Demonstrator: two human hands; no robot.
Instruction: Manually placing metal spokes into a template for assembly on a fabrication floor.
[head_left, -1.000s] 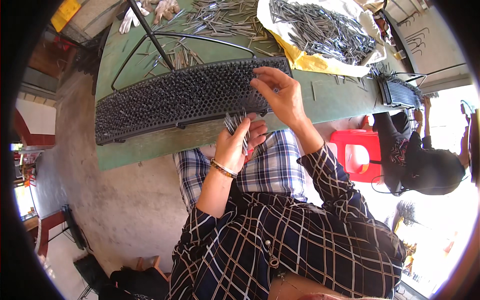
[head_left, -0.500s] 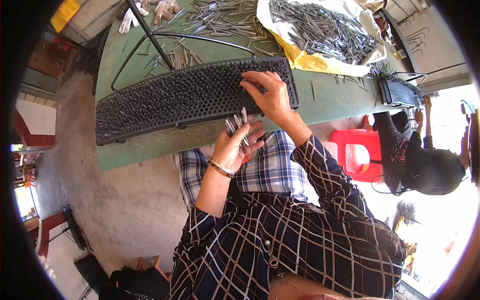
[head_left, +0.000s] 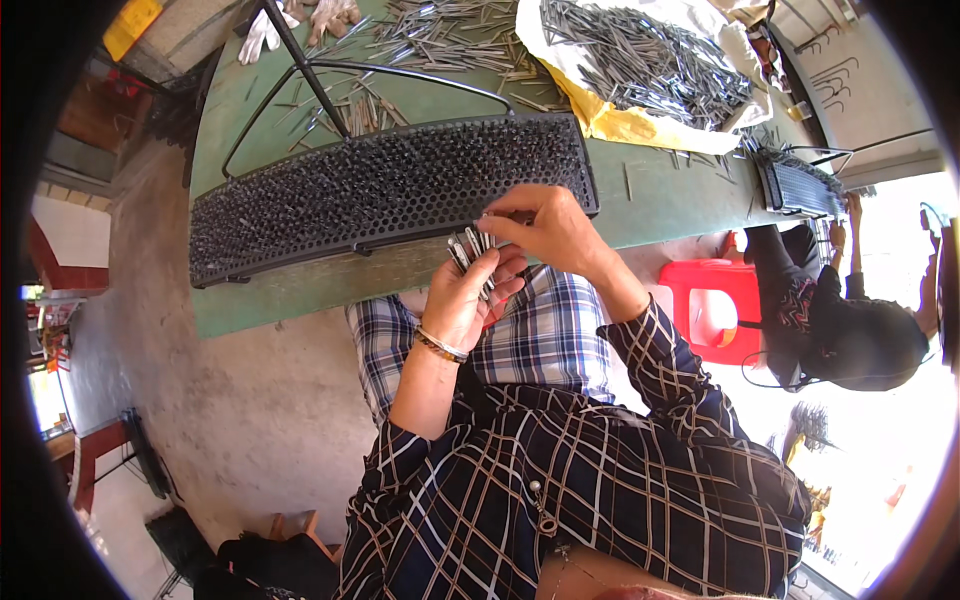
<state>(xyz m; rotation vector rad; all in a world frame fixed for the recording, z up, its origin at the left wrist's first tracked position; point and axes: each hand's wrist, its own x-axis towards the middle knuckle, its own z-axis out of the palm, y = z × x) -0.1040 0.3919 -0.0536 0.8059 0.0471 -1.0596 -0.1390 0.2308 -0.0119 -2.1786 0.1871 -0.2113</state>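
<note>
My left hand (head_left: 463, 295) is closed round a small bunch of thin metal rods (head_left: 474, 247), their silvery ends sticking up past the thumb. Over these ends is my right hand (head_left: 548, 228), its thumb and forefinger pinched at the tip of the bunch; it seems to grip one rod there. Just beyond both hands a long black perforated rack (head_left: 440, 217) lies along the table's near edge. Many dark rods stand packed in its holes, while a strip of holes along the near side and right shows bare.
On the green table (head_left: 652, 195) lie loose rods (head_left: 440, 40) and a white-and-yellow sack (head_left: 640, 128) heaped with rods. A black metal frame (head_left: 325, 105) rises behind the rack. Gloves (head_left: 262, 38) lie far left. To the right are a red stool (head_left: 690, 310) and another person (head_left: 850, 330) at a similar rack.
My right hand has come down from the rack's holes, toward me, to the rods in my left hand. The left hand stays nearly in place, its fingers a little more closed.
</note>
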